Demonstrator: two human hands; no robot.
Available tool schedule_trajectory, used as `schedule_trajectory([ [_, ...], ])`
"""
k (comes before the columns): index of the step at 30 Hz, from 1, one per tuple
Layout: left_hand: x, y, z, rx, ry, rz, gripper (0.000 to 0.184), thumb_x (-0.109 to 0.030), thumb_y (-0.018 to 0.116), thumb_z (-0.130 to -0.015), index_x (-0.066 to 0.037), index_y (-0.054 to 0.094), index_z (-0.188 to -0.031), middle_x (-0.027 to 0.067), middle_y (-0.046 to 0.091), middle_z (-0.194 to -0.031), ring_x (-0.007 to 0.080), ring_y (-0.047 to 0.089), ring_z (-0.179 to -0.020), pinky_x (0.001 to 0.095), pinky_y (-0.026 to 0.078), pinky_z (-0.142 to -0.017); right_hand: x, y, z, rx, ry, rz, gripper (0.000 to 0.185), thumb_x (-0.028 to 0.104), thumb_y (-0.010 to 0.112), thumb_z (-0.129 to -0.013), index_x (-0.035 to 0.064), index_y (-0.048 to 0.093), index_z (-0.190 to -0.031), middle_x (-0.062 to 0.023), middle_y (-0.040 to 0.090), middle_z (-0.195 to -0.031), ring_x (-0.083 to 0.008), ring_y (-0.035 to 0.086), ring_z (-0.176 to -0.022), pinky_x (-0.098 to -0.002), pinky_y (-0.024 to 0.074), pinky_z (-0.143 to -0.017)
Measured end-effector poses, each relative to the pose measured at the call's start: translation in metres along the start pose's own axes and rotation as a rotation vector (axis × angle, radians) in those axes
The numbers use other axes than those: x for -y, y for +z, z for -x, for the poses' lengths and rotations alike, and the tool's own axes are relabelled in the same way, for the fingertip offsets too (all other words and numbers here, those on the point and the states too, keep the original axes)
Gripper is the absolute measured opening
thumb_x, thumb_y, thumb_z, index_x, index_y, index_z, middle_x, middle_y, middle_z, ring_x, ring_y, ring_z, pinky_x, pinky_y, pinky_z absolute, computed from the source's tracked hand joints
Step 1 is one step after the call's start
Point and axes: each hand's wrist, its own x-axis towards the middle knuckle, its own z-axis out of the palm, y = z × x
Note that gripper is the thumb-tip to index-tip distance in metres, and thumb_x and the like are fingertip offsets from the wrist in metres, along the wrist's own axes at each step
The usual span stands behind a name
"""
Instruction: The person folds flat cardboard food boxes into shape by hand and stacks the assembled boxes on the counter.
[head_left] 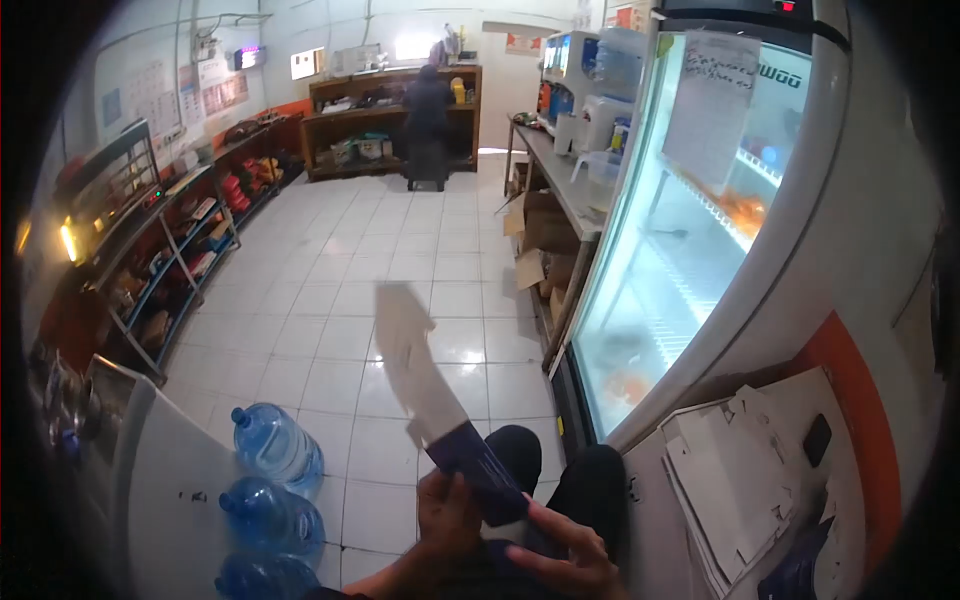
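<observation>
A long unfolded cardboard carton (480, 471) stretches up over my knees, dark blue on its near part and plain pale on its far part. The pale end is slightly blurred. My left hand (447, 512) grips its lower left edge, fingers closed. At the near right corner, my right hand (572, 553) holds the blue part between thumb and fingers. To my right lies a stack of flat pale cardboard pieces (730, 480), with dark blue cardboard (797, 568) at its near side. A small dark object (817, 440), perhaps a phone, is beside the stack.
Large blue water bottles (278, 445) stand on the tiled floor (330, 300) at left. A lit glass-door fridge (690, 230) rises on the right, beyond it a metal table (565, 170). Loaded shelves (180, 260) line the left wall. A person in dark clothes (428, 120) stands at the back counter.
</observation>
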Motion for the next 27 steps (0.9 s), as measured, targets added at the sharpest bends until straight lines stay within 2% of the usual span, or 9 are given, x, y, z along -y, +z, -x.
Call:
schedule_trajectory([
  [2, 0.008, 0.001, 0.003, -0.323, 0.062, -0.305, 0.027, -0.02, 0.051, -0.11, 0.003, 0.066, -0.108, 0.0085, 0.073, -0.102, 0.0169, 0.069, -0.086, 0.0337, 0.057, -0.079, -0.017, 0.004, -0.003, 0.051, -0.098, 0.192, 0.036, -0.001, 0.059, -0.095, -0.0026, 0.062, -0.131, -0.0265, 0.059, -0.141, -0.0412, 0.056, -0.133, -0.0452, 0.0491, -0.108],
  [6, 0.024, 0.023, 0.006, -0.177, 0.054, -0.44, 0.035, -0.029, 0.05, -0.112, -0.001, 0.066, -0.1, 0.0024, 0.066, -0.086, 0.0101, 0.057, -0.073, 0.0316, 0.047, -0.064, -0.041, 0.024, -0.009, -0.199, -0.045, 0.573, 0.033, 0.001, 0.068, -0.087, 0.0016, 0.074, -0.12, -0.028, 0.058, -0.143, -0.0485, 0.057, -0.131, -0.052, 0.049, -0.107],
  [13, 0.044, -0.015, -0.005, -0.035, -0.265, -0.56, 0.038, -0.032, 0.048, -0.112, -0.001, 0.062, -0.129, 0.007, 0.071, -0.114, 0.017, 0.067, -0.1, 0.0347, 0.055, -0.089, -0.08, 0.03, 0.009, -0.239, 0.186, 0.373, 0.04, 0.016, 0.082, -0.085, 0.0023, 0.074, -0.122, -0.0257, 0.061, -0.137, -0.0414, 0.061, -0.122, -0.0494, 0.0519, -0.101],
  [14, 0.03, -0.015, -0.007, 0.17, -0.433, -0.538, 0.049, -0.034, 0.05, -0.11, -0.005, 0.05, -0.149, 0.0151, 0.061, -0.14, 0.025, 0.06, -0.127, 0.0396, 0.048, -0.107, -0.082, 0.028, 0.012, -0.304, 0.22, 0.367, 0.039, 0.017, 0.079, -0.089, 0.0023, 0.072, -0.124, -0.0261, 0.062, -0.134, -0.0416, 0.062, -0.119, -0.0485, 0.0533, -0.098],
  [16, 0.005, -0.02, -0.02, 0.815, -0.136, -0.705, 0.067, -0.035, 0.057, -0.106, -0.013, 0.029, -0.163, 0.019, 0.037, -0.163, 0.0336, 0.033, -0.152, 0.0497, 0.027, -0.124, -0.106, 0.02, 0.02, -0.463, 0.258, 0.365, 0.035, 0.024, 0.064, -0.101, 0.0013, 0.069, -0.128, -0.0271, 0.067, -0.123, -0.0398, 0.066, -0.114, -0.0446, 0.0564, -0.093],
  [18, -0.02, -0.03, -0.022, 1.129, -0.135, -1.129, 0.088, -0.032, 0.068, -0.097, -0.016, 0.016, -0.166, 0.0179, 0.024, -0.169, 0.0359, 0.016, -0.158, 0.0601, 0.011, -0.126, -0.093, -0.001, 0.006, -0.626, 0.747, 0.014, 0.03, 0.023, 0.045, -0.109, 0.0012, 0.064, -0.117, -0.0225, 0.068, -0.104, -0.0332, 0.066, -0.1, -0.0427, 0.0532, -0.085],
  [19, -0.035, -0.03, -0.022, 1.286, -0.167, -1.325, 0.1, -0.031, 0.075, -0.092, -0.018, 0.011, -0.167, 0.0175, 0.021, -0.171, 0.037, 0.012, -0.159, 0.066, 0.005, -0.126, -0.145, -0.005, 0.036, -0.643, 0.627, 0.26, 0.029, 0.025, 0.044, -0.11, 0.0018, 0.061, -0.113, -0.0169, 0.065, -0.092, -0.0294, 0.064, -0.09, -0.0419, 0.0501, -0.083],
  [22, -0.014, -0.071, -0.021, 1.336, 0.353, -1.446, 0.061, -0.01, 0.066, -0.094, -0.012, 0.046, -0.151, 0.0169, 0.053, -0.147, 0.0329, 0.056, -0.136, 0.0515, 0.049, -0.112, -0.2, -0.015, 0.069, -0.48, 0.73, 0.054, 0.032, 0.031, 0.052, -0.108, 0.0025, 0.063, -0.115, -0.012, 0.064, -0.092, -0.027, 0.062, -0.087, -0.0424, 0.0474, -0.089],
  [27, -0.025, -0.064, -0.042, 0.932, 0.276, -1.179, 0.032, -0.002, 0.065, -0.094, -0.006, 0.063, -0.126, 0.0152, 0.069, -0.114, 0.0326, 0.073, -0.097, 0.0422, 0.06, -0.08, -0.118, -0.018, 0.034, -0.331, 0.477, -0.211, 0.043, -0.008, 0.05, -0.087, 0.0007, 0.064, -0.127, -0.0229, 0.061, -0.125, -0.0334, 0.06, -0.12, -0.041, 0.0472, -0.104],
])
